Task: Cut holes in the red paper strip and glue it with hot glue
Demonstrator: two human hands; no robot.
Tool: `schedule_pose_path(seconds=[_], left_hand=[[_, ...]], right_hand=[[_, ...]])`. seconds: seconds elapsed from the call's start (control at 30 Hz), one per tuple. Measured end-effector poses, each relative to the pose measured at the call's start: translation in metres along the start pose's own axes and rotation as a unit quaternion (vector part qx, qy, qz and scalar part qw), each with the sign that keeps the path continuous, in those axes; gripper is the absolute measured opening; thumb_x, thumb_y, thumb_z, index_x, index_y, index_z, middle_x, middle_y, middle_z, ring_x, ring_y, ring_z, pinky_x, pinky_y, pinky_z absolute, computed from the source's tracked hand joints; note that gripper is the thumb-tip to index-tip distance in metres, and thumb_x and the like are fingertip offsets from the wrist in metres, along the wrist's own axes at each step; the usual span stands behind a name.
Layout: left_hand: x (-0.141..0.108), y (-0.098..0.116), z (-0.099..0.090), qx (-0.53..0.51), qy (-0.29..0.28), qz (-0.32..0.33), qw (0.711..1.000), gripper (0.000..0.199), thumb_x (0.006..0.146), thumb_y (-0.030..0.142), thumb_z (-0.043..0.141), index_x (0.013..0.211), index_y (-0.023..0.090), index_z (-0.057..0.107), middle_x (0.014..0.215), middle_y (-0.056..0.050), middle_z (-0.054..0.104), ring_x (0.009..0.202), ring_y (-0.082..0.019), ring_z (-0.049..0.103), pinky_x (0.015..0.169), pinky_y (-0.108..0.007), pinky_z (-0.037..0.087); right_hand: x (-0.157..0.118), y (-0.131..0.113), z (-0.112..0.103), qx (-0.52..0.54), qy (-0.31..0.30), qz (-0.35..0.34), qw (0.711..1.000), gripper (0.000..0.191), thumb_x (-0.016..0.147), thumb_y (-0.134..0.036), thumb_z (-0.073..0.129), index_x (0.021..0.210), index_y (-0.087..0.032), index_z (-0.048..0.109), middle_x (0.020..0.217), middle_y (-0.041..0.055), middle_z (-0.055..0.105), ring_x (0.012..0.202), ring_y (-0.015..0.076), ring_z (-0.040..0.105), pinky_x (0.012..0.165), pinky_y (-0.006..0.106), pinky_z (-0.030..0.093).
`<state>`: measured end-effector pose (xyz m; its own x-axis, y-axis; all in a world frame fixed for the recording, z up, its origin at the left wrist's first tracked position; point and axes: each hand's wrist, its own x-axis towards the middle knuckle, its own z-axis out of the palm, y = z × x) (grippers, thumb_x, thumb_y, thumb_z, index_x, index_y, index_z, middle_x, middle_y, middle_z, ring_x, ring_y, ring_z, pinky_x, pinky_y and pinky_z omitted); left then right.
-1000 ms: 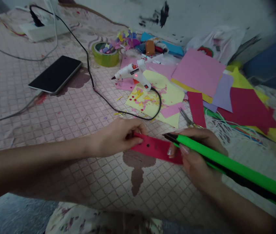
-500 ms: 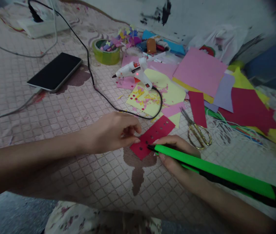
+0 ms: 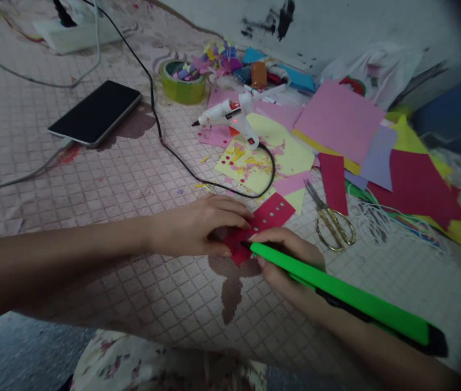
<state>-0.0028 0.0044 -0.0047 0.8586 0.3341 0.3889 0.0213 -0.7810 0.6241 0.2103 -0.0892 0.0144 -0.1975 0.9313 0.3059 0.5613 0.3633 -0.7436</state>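
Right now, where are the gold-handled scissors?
In the head view, the scissors lie right of centre on the patterned cloth, between the right hand and the white strings, beside a plain red strip.

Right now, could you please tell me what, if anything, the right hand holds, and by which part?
The right hand holds the green tool just behind its black tip.

Grid-patterned cloth (image 3: 144, 298) carries power strip (image 3: 61, 39) and touchscreen device (image 3: 95, 111), upper left; yellow-green tape roll (image 3: 184, 92), upper centre; gold-handled scissors (image 3: 323, 206), right of centre.
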Motion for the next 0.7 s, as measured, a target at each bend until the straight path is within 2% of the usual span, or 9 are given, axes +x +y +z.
schedule_pose_path(seconds=[0.1, 0.3, 0.47, 0.7], left_hand=[[0.0011, -0.0025, -0.0027, -0.005, -0.007, 0.013, 1.0, 0.024, 0.094, 0.024, 0.066, 0.114, 0.011, 0.068, 0.13, -0.021, 0.065, 0.121, -0.03, 0.062, 0.104, -0.043, 0.051], [0.0024, -0.0052, -0.0081, -0.031, -0.036, 0.007, 0.999, 0.028, 0.092, 0.016, 0.062, 0.12, 0.016, 0.067, 0.131, -0.017, 0.066, 0.123, -0.027, 0.061, 0.106, -0.041, 0.049], [0.0025, -0.0057, -0.0083, -0.047, -0.041, -0.008, 0.998, 0.03, 0.092, 0.019, 0.062, 0.121, 0.02, 0.068, 0.132, -0.015, 0.066, 0.125, -0.027, 0.06, 0.107, -0.043, 0.048], [0.003, -0.006, -0.0077, -0.05, -0.046, -0.01, 0.998, 0.03, 0.092, 0.018, 0.063, 0.122, 0.019, 0.068, 0.133, -0.016, 0.065, 0.126, -0.028, 0.06, 0.109, -0.043, 0.046]], right_hand=[[0.001, 0.0013, 0.0006, -0.005, 0.01, 0.01, 1.0, 0.02, 0.076, -0.011, 0.058, 0.087, -0.024, 0.069, 0.077, -0.0011, 0.076, 0.062, 0.0137, 0.071, 0.058, 0.023, 0.057], [0.002, 0.0005, 0.0013, -0.009, 0.013, 0.017, 1.0, 0.019, 0.075, -0.012, 0.058, 0.085, -0.025, 0.069, 0.075, -0.0013, 0.077, 0.062, 0.0149, 0.072, 0.057, 0.024, 0.057], [0.0018, -0.0008, 0.0007, -0.009, -0.002, 0.018, 1.0, 0.021, 0.076, -0.012, 0.06, 0.086, -0.027, 0.069, 0.077, -0.0015, 0.077, 0.062, 0.0159, 0.072, 0.058, 0.026, 0.058], [0.0022, -0.0021, -0.0015, -0.016, -0.014, 0.016, 1.0, 0.022, 0.076, -0.01, 0.059, 0.087, -0.026, 0.069, 0.078, -0.0013, 0.077, 0.064, 0.0156, 0.072, 0.058, 0.025, 0.058]])
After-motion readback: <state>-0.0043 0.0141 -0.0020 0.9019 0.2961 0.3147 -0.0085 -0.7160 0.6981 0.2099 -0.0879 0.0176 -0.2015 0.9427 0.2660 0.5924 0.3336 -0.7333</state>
